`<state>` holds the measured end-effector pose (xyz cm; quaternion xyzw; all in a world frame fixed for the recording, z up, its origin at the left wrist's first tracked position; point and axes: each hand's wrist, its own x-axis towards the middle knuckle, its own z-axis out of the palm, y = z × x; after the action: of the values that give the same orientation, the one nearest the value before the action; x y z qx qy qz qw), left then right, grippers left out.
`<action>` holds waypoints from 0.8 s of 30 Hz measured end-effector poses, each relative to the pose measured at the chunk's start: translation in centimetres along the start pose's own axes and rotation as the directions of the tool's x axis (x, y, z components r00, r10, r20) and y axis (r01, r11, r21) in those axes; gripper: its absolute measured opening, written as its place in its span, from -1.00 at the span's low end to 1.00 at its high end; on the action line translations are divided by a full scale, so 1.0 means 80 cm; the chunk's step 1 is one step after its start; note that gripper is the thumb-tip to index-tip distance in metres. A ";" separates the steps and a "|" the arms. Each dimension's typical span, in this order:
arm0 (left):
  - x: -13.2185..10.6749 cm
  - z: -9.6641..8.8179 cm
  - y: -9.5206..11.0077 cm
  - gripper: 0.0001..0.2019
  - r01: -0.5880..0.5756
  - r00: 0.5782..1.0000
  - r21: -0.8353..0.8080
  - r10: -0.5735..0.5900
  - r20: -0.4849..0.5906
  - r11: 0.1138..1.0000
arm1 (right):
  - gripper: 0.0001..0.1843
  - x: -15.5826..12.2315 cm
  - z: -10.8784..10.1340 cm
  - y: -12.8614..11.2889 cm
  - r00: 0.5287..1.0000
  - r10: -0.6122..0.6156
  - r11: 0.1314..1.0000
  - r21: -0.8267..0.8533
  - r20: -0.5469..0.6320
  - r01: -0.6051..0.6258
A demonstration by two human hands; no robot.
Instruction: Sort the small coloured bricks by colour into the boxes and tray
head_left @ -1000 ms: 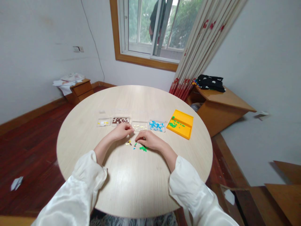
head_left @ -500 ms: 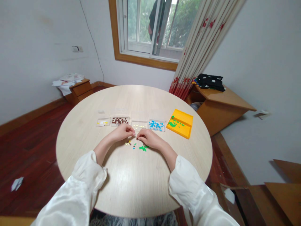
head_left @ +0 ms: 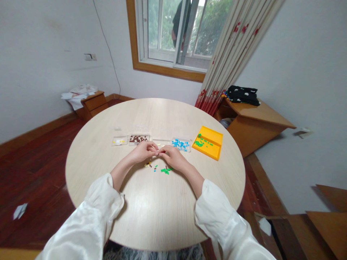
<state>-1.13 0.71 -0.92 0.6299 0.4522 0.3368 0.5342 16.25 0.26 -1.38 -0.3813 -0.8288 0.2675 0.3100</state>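
My left hand [head_left: 144,151] and my right hand [head_left: 173,156] meet above the table, thumbs and fingertips pinched together and touching. A tiny dark brick shows at the right fingertips; whatever the left fingers grip is too small to make out. On the tabletop below lie green bricks [head_left: 166,170], a few yellow and brown bricks [head_left: 148,164], and a little blue brick [head_left: 155,170]. Just behind the hands stands a clear box of pale yellow bricks [head_left: 162,139], partly hidden by them.
Clear boxes hold brown bricks [head_left: 138,138], blue bricks [head_left: 180,144] and a few yellow pieces [head_left: 119,141]. An open orange case [head_left: 214,152] with green bricks lies at the right. The round table [head_left: 151,216] stands near a window, a curtain [head_left: 233,47] and wooden cabinets.
Both hands have closed the small gap between them; the fingertips now touch. They have also risen slightly, covering more of the pale yellow bricks' box.
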 end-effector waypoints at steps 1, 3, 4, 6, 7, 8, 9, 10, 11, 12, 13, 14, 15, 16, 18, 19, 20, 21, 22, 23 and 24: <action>0.000 0.000 0.000 -0.77 -0.001 1.000 0.004 0.001 -0.007 1.000 | -0.83 0.000 0.000 0.001 1.000 0.001 1.000 0.007 -0.007 -0.001; 0.000 0.000 0.000 -0.81 -0.004 1.000 0.020 0.005 -0.018 1.000 | -0.83 0.000 0.001 0.003 1.000 0.002 1.000 0.013 -0.026 -0.002; 0.000 -0.002 0.001 -0.83 -0.012 0.999 0.034 0.014 -0.030 0.999 | -0.83 0.000 0.001 0.003 0.999 0.006 1.000 0.011 -0.041 -0.005; 0.001 -0.008 0.002 -0.87 -0.035 0.994 0.077 0.043 -0.096 0.996 | -0.84 0.000 0.001 0.004 0.998 0.017 1.000 0.002 -0.068 -0.017; 0.002 -0.012 0.003 -0.88 -0.044 0.987 0.101 0.060 -0.152 0.994 | -0.85 0.000 0.001 0.005 0.997 0.025 1.000 -0.004 -0.078 -0.025; 0.003 -0.017 0.003 -0.87 -0.045 0.972 0.118 0.070 -0.225 0.992 | -0.85 0.000 0.001 0.005 0.996 0.030 0.999 -0.008 -0.082 -0.031; 0.004 -0.023 0.003 -0.86 -0.041 0.952 0.122 0.076 -0.296 0.992 | -0.86 0.000 0.001 0.005 0.996 0.033 0.999 -0.011 -0.083 -0.034; 0.005 -0.028 0.002 -0.84 -0.038 0.927 0.120 0.080 -0.367 0.992 | -0.86 0.000 0.002 0.005 0.996 0.033 0.999 -0.012 -0.079 -0.034; 0.006 -0.034 0.001 -0.82 -0.037 0.899 0.114 0.083 -0.430 0.993 | -0.86 -0.001 0.002 0.005 0.997 0.033 0.999 -0.012 -0.075 -0.034; 0.008 -0.039 -0.001 -0.80 -0.036 0.872 0.113 0.086 -0.483 0.993 | -0.86 -0.001 0.002 0.005 0.997 0.033 0.999 -0.012 -0.071 -0.034; 0.009 -0.043 -0.003 -0.80 -0.029 0.849 0.122 0.089 -0.521 0.992 | -0.86 -0.001 0.002 0.005 0.997 0.033 0.999 -0.011 -0.067 -0.034; 0.010 -0.046 -0.006 -0.80 -0.022 0.830 0.138 0.095 -0.550 0.990 | -0.87 -0.001 0.002 0.005 0.997 0.033 0.999 -0.012 -0.065 -0.034; 0.011 -0.048 -0.008 -0.80 -0.012 0.813 0.161 0.103 -0.572 0.987 | -0.87 -0.002 0.002 0.005 0.998 0.032 0.999 -0.013 -0.063 -0.033; 0.012 -0.050 -0.011 -0.80 0.000 0.801 0.192 0.115 -0.588 0.981 | -0.87 -0.002 0.002 0.004 0.998 0.030 0.999 -0.015 -0.060 -0.031; 0.013 -0.051 -0.015 -0.81 0.027 0.779 0.271 0.150 -0.609 0.962 | -0.87 -0.002 0.002 0.004 0.998 0.027 0.999 -0.015 -0.055 -0.028; 0.014 -0.051 -0.017 -0.82 0.044 0.772 0.316 0.169 -0.613 0.948 | -0.87 -0.002 0.003 0.004 0.998 0.026 1.000 -0.015 -0.052 -0.027; 0.014 -0.052 -0.019 -0.83 0.061 0.768 0.361 0.187 -0.612 0.931 | -0.87 -0.002 0.003 0.004 0.999 0.024 1.000 -0.015 -0.048 -0.025; 0.015 -0.052 -0.021 -0.84 0.077 0.770 0.403 0.203 -0.605 0.912 | -0.86 -0.002 0.003 0.004 0.999 0.022 1.000 -0.016 -0.044 -0.023; 0.015 -0.052 -0.023 -0.85 0.089 0.776 0.443 0.216 -0.593 0.892 | -0.86 -0.002 0.003 0.004 0.999 0.018 1.000 -0.018 -0.042 -0.019; 0.016 -0.052 -0.024 -0.85 0.097 0.784 0.478 0.228 -0.577 0.873 | -0.86 -0.001 0.003 0.004 0.999 0.013 1.000 -0.021 -0.040 -0.013; 0.017 -0.052 -0.026 -0.85 0.100 0.794 0.510 0.240 -0.558 0.855 | -0.86 -0.001 0.004 0.005 0.999 0.007 1.000 -0.025 -0.040 -0.008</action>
<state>-4.87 3.56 -2.19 0.6251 0.6466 0.4067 0.1603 16.26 0.33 -1.87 -0.3936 -0.8242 0.2505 0.3209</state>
